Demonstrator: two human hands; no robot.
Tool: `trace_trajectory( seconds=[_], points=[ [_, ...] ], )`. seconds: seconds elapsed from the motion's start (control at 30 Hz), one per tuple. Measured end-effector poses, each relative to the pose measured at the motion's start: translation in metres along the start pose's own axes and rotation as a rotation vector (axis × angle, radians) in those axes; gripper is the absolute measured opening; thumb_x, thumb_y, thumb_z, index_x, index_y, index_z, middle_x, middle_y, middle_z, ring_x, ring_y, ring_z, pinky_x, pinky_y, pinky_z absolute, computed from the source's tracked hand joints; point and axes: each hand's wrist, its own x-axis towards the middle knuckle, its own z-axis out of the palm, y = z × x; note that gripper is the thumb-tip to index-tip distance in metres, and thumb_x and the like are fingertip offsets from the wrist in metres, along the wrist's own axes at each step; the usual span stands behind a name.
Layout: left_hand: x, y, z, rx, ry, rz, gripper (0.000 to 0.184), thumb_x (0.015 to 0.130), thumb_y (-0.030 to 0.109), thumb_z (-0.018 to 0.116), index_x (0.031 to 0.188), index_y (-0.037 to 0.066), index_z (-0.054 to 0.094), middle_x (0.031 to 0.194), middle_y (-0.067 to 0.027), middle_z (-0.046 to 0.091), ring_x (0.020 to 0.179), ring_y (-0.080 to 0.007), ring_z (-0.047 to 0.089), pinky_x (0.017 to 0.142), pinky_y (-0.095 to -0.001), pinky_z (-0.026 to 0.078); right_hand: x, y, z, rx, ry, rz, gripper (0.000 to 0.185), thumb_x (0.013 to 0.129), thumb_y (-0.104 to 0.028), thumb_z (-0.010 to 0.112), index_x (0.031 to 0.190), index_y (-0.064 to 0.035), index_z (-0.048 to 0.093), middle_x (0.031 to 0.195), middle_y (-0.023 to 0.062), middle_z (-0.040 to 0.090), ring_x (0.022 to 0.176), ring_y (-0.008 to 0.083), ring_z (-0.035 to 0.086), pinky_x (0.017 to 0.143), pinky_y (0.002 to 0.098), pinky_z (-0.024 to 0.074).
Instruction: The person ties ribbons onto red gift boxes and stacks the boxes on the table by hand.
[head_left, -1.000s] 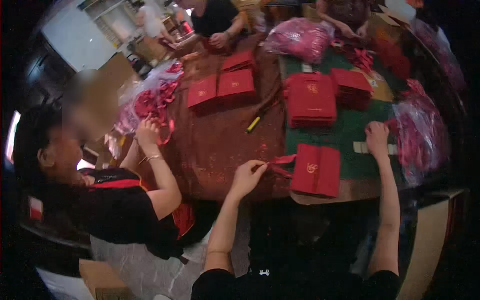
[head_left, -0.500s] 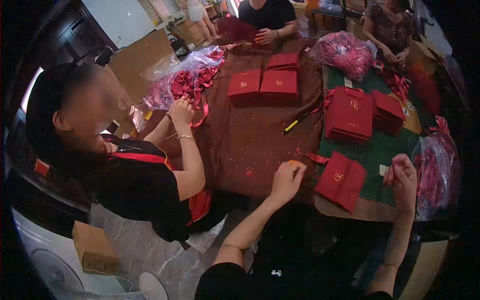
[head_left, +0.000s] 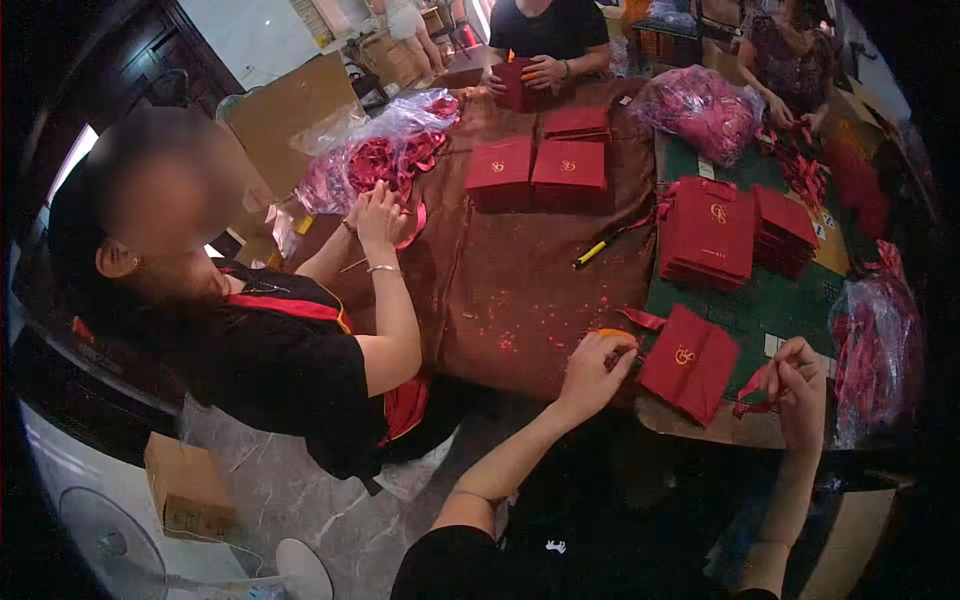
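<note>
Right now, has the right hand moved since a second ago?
Yes: judged against the larger red bag stack on the green cloth, the right hand has drawn back, lower in view and farther from that stack.

Grey marbled floor (head_left: 275,480), white wall (head_left: 245,38)

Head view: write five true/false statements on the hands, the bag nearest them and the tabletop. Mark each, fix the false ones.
1. A red ribbon hangs from the person's right hand. True.
2. The nearest red bag shows a gold logo. True.
3. That red bag lies right of both hands. False: it lies between the right hand and left hand.
4. A yellow-and-black pen-shaped object lies on the brown cloth. True.
5. The right hand lies flat. False: it is curled, holding the ribbon.
</note>
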Motion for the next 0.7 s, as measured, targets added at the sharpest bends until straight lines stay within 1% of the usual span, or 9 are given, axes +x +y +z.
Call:
trace_trajectory(
  seconds=[0.1, 0.2, 0.3, 0.4, 0.43, 0.5, 0.53, 0.6, 0.7],
  points=[
    [-0.001, 0.001, 0.000, -0.063, -0.021, -0.073, 0.013, 0.086, 0.014, 0.066, 0.096, 0.005, 0.064, 0.097, -0.0077, 0.062, 0.088, -0.0207, 0.060, 0.073, -0.0322, 0.050, -0.001, 0.000, 0.003, 0.034, -0.016, 0.049, 0.016, 0.090, -0.017, 0.059, 0.093, -0.0033, 0.051, 0.063, 0.0030, 0.052, 0.054, 0.0092, 0.048, 0.059, 0.0253, 0.0414],
    [-0.001, 0.004, -0.001, -0.061, -0.039, -0.067, 0.012, 0.086, 0.013, 0.067, 0.094, 0.005, 0.064, 0.096, -0.0073, 0.062, 0.084, -0.0177, 0.060, 0.069, -0.0308, 0.050, -0.002, 0.001, 0.004, 0.054, -0.029, 0.071, 0.016, 0.090, -0.016, 0.060, 0.093, -0.0030, 0.051, 0.064, 0.0033, 0.052, 0.055, 0.0096, 0.048, 0.059, 0.0249, 0.0417],
    [0.000, 0.010, -0.002, -0.142, -0.070, -0.114, 0.012, 0.086, 0.013, 0.067, 0.094, 0.005, 0.063, 0.095, -0.0075, 0.062, 0.082, -0.0177, 0.061, 0.069, -0.0300, 0.050, -0.002, 0.002, 0.005, 0.006, 0.012, 0.102, 0.016, 0.089, -0.015, 0.060, 0.093, -0.0030, 0.051, 0.064, 0.0033, 0.052, 0.056, 0.0106, 0.049, 0.060, 0.0248, 0.0423],
    [-0.002, 0.006, 0.000, -0.145, -0.063, -0.071, 0.011, 0.086, 0.012, 0.066, 0.093, 0.004, 0.062, 0.093, -0.0070, 0.062, 0.084, -0.0153, 0.060, 0.069, -0.0285, 0.049, -0.003, 0.004, 0.005, 0.068, -0.014, 0.135, 0.016, 0.089, -0.014, 0.060, 0.093, -0.0026, 0.051, 0.065, 0.0034, 0.052, 0.057, 0.0115, 0.051, 0.060, 0.0255, 0.0433],
    [0.001, 0.007, 0.000, -0.146, -0.064, -0.072, 0.011, 0.086, 0.012, 0.066, 0.093, 0.004, 0.062, 0.093, -0.0070, 0.062, 0.084, -0.0153, 0.060, 0.069, -0.0285, 0.049, -0.001, 0.005, 0.003, 0.074, -0.014, 0.125, 0.016, 0.089, -0.014, 0.061, 0.093, -0.0012, 0.052, 0.068, 0.0040, 0.053, 0.059, 0.0128, 0.053, 0.061, 0.0274, 0.0457],
    [0.000, 0.011, 0.000, -0.311, -0.108, -0.234, 0.013, 0.086, 0.011, 0.066, 0.094, 0.003, 0.060, 0.090, -0.0055, 0.062, 0.085, -0.0137, 0.059, 0.071, -0.0279, 0.048, -0.002, 0.007, 0.002, 0.079, -0.011, 0.114, 0.016, 0.088, -0.013, 0.062, 0.093, 0.0002, 0.054, 0.071, 0.0046, 0.054, 0.060, 0.0140, 0.056, 0.062, 0.0294, 0.0481],
    [-0.001, 0.011, 0.002, -0.312, -0.111, -0.235, 0.013, 0.086, 0.011, 0.066, 0.094, 0.003, 0.060, 0.090, -0.0055, 0.062, 0.085, -0.0137, 0.059, 0.071, -0.0279, 0.048, -0.002, 0.008, 0.002, 0.090, -0.003, 0.138, 0.015, 0.088, -0.012, 0.062, 0.093, 0.0002, 0.054, 0.071, 0.0048, 0.055, 0.060, 0.0140, 0.056, 0.062, 0.0293, 0.0480],
    [-0.002, 0.012, 0.003, -0.376, -0.021, -0.149, 0.014, 0.082, 0.008, 0.067, 0.094, 0.004, 0.059, 0.080, -0.0042, 0.057, 0.073, -0.0087, 0.055, 0.062, -0.0257, 0.045, -0.003, 0.011, 0.001, 0.142, -0.022, 0.162, 0.012, 0.089, -0.009, 0.060, 0.094, 0.0002, 0.054, 0.070, 0.0050, 0.056, 0.060, 0.0141, 0.057, 0.061, 0.0290, 0.0479],
    [-0.004, 0.015, 0.000, -0.418, -0.031, -0.132, 0.016, 0.082, 0.004, 0.064, 0.096, 0.004, 0.057, 0.079, -0.0016, 0.056, 0.074, -0.0073, 0.054, 0.066, -0.0236, 0.044, -0.006, 0.016, -0.003, 0.121, -0.039, 0.188, 0.011, 0.089, -0.009, 0.060, 0.094, -0.0002, 0.054, 0.070, 0.0047, 0.057, 0.061, 0.0138, 0.058, 0.061, 0.0287, 0.0479]
  ],
)
